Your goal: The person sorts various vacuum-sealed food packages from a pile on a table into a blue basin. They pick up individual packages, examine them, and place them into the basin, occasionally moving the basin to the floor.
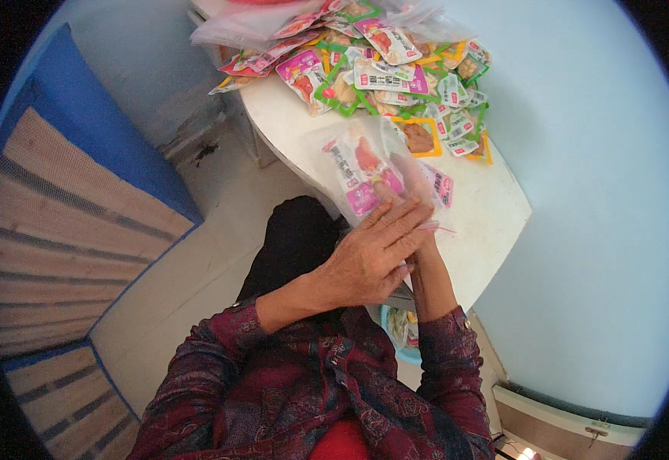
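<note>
A translucent plastic zip bag point(334, 144) lies over the near part of the white table, with a purple and white snack packet point(369, 175) showing inside it. My right hand point(418, 190) is inside the bag's mouth, its fingers blurred by the plastic; whether they grip the packet is hard to tell. Across the bag's mouth and the right wrist rests my left hand point(377, 247), palm down, fingers close together. A pink packet point(444, 187) lies partly under the bag's right side. Just beyond is a yellow-edged packet point(421, 137).
A heap of small food packets point(389, 75) covers the table's far part, with more clear bags point(242, 29) on it. The white table point(484, 218) meets a pale blue wall. Blue-framed mesh panels point(70, 213) stand at left. Below the table is a blue basin point(406, 351) holding packets.
</note>
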The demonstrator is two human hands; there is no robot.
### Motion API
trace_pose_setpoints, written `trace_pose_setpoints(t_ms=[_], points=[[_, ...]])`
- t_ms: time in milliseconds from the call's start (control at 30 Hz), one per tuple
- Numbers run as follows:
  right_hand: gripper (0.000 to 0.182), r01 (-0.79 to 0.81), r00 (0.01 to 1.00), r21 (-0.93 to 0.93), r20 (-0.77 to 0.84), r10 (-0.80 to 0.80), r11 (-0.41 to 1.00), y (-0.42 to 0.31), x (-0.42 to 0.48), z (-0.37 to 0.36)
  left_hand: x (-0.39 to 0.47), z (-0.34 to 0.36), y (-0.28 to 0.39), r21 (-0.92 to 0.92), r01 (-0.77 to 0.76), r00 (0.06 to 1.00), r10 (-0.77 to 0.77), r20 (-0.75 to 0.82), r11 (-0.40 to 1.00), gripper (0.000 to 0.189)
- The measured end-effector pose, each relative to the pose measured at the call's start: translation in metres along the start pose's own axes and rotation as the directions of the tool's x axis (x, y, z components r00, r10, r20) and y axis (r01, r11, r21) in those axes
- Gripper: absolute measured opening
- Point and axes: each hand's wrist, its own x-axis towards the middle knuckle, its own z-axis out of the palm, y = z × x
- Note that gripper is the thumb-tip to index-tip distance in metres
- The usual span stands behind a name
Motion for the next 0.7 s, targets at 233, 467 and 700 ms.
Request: trace_pose_setpoints(t_ms=[233, 467, 700], points=[[0.044, -0.423, 0.880, 0.082, 0.277, 0.387, 0.903, -0.008, 0.008, 0.006, -0.007, 0.016, -0.023, 0.090, 0.060, 0.996, -0.053, -0.075, 0.994, 0.049], [0.043, -0.127, 0.968, 0.353, 0.246, 0.039, 0.927, 0.018, -0.017, 0.017, -0.003, 0.015, -0.024, 0.012, 0.091, 0.993, -0.090, -0.073, 0.996, 0.056], [0.040, -0.049, 0.990, 0.387, 0.140, -0.006, 0.921, 0.043, -0.022, 0.025, 0.003, 0.016, -0.028, -0.019, 0.094, 0.992, -0.095, -0.077, 0.995, 0.053]])
